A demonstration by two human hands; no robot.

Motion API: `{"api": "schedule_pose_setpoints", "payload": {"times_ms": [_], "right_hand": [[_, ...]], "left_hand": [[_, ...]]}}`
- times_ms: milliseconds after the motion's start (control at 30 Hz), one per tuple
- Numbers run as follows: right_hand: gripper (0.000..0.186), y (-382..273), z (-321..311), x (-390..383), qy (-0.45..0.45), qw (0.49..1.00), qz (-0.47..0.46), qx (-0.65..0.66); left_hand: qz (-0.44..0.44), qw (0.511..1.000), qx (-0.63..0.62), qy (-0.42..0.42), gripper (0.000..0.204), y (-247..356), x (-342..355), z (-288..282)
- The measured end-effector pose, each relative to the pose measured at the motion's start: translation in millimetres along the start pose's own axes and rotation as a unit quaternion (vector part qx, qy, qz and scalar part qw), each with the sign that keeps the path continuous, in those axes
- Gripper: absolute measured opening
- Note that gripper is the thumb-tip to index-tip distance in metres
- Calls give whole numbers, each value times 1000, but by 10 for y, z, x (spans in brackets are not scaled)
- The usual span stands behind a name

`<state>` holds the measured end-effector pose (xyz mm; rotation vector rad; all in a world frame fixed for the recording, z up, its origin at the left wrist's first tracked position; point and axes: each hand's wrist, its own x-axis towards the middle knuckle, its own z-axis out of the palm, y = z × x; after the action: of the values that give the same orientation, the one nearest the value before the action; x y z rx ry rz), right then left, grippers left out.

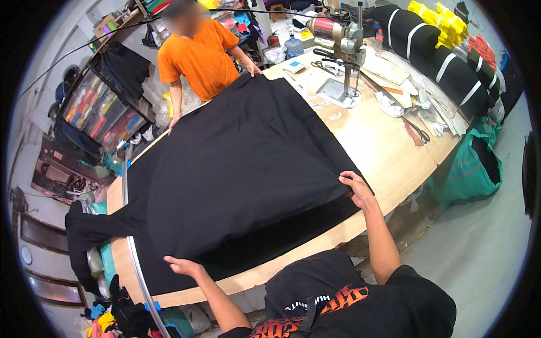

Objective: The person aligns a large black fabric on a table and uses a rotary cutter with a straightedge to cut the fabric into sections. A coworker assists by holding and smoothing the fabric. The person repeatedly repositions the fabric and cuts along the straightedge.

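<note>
A wide sheet of black fabric (242, 146) is held raised over another black layer (304, 234) on the table. My right hand (357, 190) grips the sheet near its right corner, thumb and fingers closed on the edge. At the near left, my left hand (185, 267) pinches the same sheet's edge, its fingertips partly hidden by the cloth. Across the table a person in an orange shirt (200, 56) has both hands at the far edge of the fabric.
A pale wooden table (372, 138) carries an upright cutting machine (345, 53), scissors (417, 130) and scraps on the right. A metal rail (135, 259) crosses the left end, where black cloth (101, 225) hangs over. Black fabric rolls (428, 48) and a green sack (470, 169) stand at right.
</note>
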<state>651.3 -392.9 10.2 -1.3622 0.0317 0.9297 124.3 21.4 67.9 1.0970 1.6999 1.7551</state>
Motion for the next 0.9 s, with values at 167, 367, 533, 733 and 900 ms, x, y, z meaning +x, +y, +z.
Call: {"api": "schedule_pose_setpoints", "payload": {"times_ms": [167, 367, 533, 733, 900], "right_hand": [[65, 306, -124, 100, 83, 990, 69, -94], [89, 401, -175, 131, 56, 980, 162, -97], [60, 277, -192, -112, 130, 984, -39, -111], [22, 152, -365, -624, 138, 972, -138, -130], [16, 430, -474, -706, 202, 935, -172, -234]], "left_hand": [[-19, 994, 102, -35, 81, -627, -94, -170], [70, 978, 154, -122, 83, -553, -130, -171], [88, 991, 100, -26, 84, -430, -320, -392], [-90, 987, 114, -70, 81, -989, -732, -785], [-147, 974, 151, -83, 68, -1602, -921, -966]]}}
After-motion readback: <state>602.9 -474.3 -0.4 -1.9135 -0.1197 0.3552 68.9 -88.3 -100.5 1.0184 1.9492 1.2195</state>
